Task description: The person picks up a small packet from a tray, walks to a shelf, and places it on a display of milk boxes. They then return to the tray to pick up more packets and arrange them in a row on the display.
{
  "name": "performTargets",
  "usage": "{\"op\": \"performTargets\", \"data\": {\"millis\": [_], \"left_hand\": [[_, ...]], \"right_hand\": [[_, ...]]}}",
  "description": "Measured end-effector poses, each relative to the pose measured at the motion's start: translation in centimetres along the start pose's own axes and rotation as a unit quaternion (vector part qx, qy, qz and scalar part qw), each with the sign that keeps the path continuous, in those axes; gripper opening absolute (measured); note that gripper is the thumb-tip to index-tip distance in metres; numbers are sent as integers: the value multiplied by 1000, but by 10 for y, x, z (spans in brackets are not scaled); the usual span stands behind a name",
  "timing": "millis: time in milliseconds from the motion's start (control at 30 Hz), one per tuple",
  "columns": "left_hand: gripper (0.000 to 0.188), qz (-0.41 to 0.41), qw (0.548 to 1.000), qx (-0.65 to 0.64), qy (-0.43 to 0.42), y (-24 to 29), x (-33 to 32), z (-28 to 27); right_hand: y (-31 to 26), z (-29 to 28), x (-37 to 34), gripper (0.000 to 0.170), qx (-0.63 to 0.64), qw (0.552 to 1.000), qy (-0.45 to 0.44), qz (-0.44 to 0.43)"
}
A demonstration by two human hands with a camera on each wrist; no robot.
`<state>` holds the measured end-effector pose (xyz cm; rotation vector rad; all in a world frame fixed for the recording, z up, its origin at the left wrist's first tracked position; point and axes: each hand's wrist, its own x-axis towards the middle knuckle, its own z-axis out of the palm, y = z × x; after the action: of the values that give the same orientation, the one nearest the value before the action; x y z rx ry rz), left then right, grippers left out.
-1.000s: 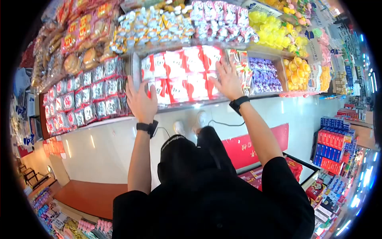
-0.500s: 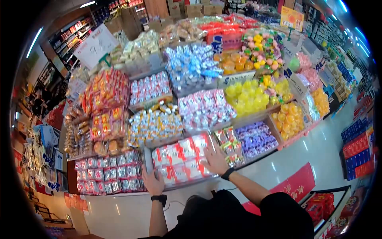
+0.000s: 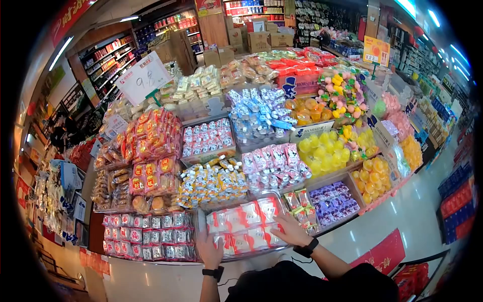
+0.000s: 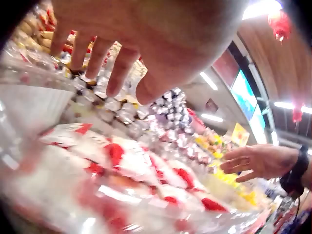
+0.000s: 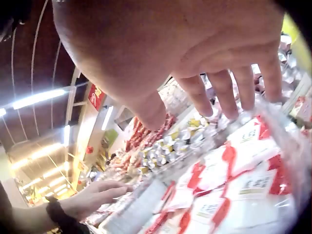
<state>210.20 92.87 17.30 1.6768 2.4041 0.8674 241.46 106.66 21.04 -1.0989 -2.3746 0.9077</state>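
Observation:
Red-and-white packets (image 3: 246, 226) lie in rows inside a clear plastic bin (image 3: 202, 221) at the front of a sweets display. My left hand (image 3: 210, 250) is at the bin's left end, its fingers extended and spread, holding nothing. At the opposite end, my right hand (image 3: 292, 230) reaches over the packets' right edge with straight, parted fingers and nothing in its grasp. In the left wrist view the left hand's fingers (image 4: 119, 70) hang above the bin's side. The right wrist view has the right hand's fingers (image 5: 222, 92) just above the packets near the rim.
Left of the bin are silver-and-red packets (image 3: 151, 235); to its right, small green-red packs (image 3: 303, 207) and purple sweets (image 3: 332, 201). Behind rise white-gold sweets (image 3: 214, 183), pink packets (image 3: 275, 166) and yellow jelly cups (image 3: 322, 151). A price sign (image 3: 144, 78) stands at back left.
The head view has tilted up from the floor and bin to the whole display. Both hands stay at the bin's two ends, fingers still spread.

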Motion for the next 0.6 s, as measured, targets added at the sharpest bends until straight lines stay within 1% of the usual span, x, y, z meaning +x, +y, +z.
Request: {"op": "performTargets", "data": {"millis": [33,67,133,167,233,267,333,367,400,467,500,567,600], "left_hand": [[41,-6,996,-80,-28,3,3,2],[42,-14,990,-134,-29,6,8,10],[44,-24,970,-238,-34,3,22,39],[46,-70,958,-274,-40,-3,28,59],[50,-160,924,-341,-57,-12,37,94],[53,-169,919,-348,-71,-7,42,92],[51,-198,869,-432,-137,3,49,76],[49,-213,839,-470,-172,6,50,70],[46,-209,838,-478,-159,0,48,78],[40,-198,836,-494,-136,-18,48,95],[37,-225,825,-502,-133,-24,47,99],[30,-277,800,-517,-132,-23,49,104],[31,-257,802,-506,-184,-31,54,105]], "right_hand": [[-9,1,2,59,52,998,-14,15],[-13,10,7,59,89,996,-19,8],[-20,47,28,61,168,985,-22,-3],[-26,65,37,62,209,978,-20,-6],[-41,89,59,62,141,987,-40,57],[-44,100,70,62,107,989,-48,90],[-32,136,83,59,136,987,-19,87],[-35,145,85,58,150,985,-3,87],[-35,153,81,59,126,990,43,50],[-39,161,76,59,128,989,53,42],[-41,165,74,60,129,989,61,39],[-50,162,70,59,159,983,63,61],[-56,158,68,59,174,980,66,71]]}}
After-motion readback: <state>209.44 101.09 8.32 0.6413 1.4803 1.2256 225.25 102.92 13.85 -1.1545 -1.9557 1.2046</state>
